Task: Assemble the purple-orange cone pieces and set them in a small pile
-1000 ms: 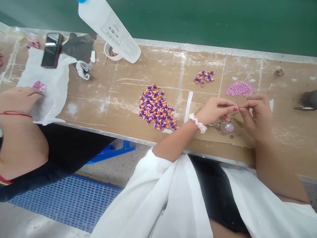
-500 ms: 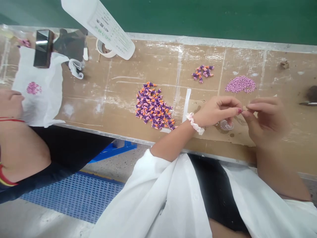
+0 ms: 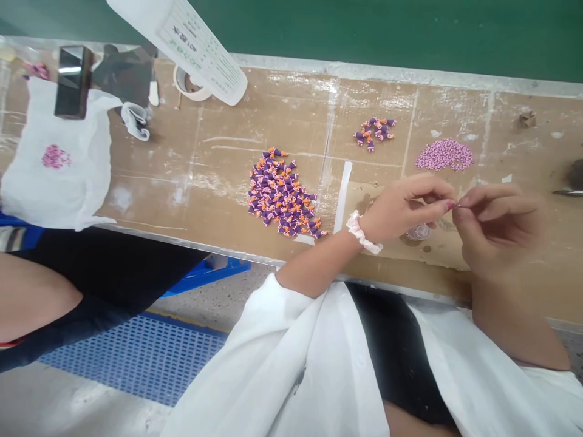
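Over the cardboard-covered table my left hand [image 3: 412, 209], with a white scrunchie [image 3: 362, 233] on the wrist, is closed in a pinch. Its fingertips meet those of my right hand [image 3: 496, 221], which pinches too and is partly blurred. Whatever sits between the fingertips is too small to name. Just below my left fingers is a small clear round dish [image 3: 418, 232], partly hidden. Beyond the hands lies a heap of tiny pink pieces [image 3: 444, 155]. A small group of purple and orange figurines [image 3: 376, 132] lies to its left, and a larger pile of the same figurines [image 3: 285, 197] further left.
A large white bottle [image 3: 195, 51] stands at the back by a tape roll [image 3: 191, 88]. On the left, a white cloth [image 3: 86, 164] bears pink bits and a dark box [image 3: 73, 82]. Another person's leg [image 3: 36, 297] shows at lower left. A dark pointed tool [image 3: 567, 192] lies far right.
Both my hands have shifted slightly right, still pinched together at the fingertips. The other person's hand has left the white cloth and gone out of view.
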The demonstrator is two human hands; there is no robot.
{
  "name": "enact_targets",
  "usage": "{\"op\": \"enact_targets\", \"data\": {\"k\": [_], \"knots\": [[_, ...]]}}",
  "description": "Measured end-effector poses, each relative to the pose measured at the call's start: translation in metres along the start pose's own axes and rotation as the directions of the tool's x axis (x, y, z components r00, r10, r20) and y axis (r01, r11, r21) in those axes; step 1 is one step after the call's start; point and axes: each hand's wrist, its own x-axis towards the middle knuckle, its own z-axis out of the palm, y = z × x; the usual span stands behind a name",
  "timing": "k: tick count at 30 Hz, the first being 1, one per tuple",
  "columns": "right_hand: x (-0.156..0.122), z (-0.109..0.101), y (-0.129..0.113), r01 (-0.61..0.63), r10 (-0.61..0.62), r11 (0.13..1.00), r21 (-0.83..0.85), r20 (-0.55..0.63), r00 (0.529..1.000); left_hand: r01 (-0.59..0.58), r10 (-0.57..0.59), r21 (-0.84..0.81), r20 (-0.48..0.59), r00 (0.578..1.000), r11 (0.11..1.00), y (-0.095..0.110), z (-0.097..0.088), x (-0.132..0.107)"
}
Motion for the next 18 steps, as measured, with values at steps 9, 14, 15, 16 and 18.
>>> {"op": "enact_targets", "data": {"k": [9, 14, 15, 16, 18], "knots": [[0.001, 0.001, -0.002, -0.036, 0.036, 0.998, 0.048, -0.003, 0.999, -0.183, 0.209, 0.360, -0.032, 0.978, 0.915, -0.005, 0.001, -0.002], [0.003, -0.001, -0.007, -0.110, 0.109, 0.991, 0.081, 0.015, 0.994, -0.289, 0.324, 0.398, -0.022, 0.946, 0.871, -0.014, 0.003, 0.000], [0.004, -0.003, -0.008, -0.127, 0.126, 0.988, 0.084, 0.013, 0.992, -0.279, 0.316, 0.380, -0.038, 0.948, 0.882, -0.015, 0.003, 0.001], [0.005, -0.005, -0.009, -0.140, 0.139, 0.987, 0.082, 0.018, 0.990, -0.250, 0.290, 0.351, -0.066, 0.955, 0.902, -0.015, 0.002, 0.002], [0.007, -0.012, -0.011, -0.159, 0.154, 0.986, 0.054, 0.084, 0.984, -0.139, 0.182, 0.255, -0.151, 0.972, 0.957, -0.013, 0.000, 0.004]]}}
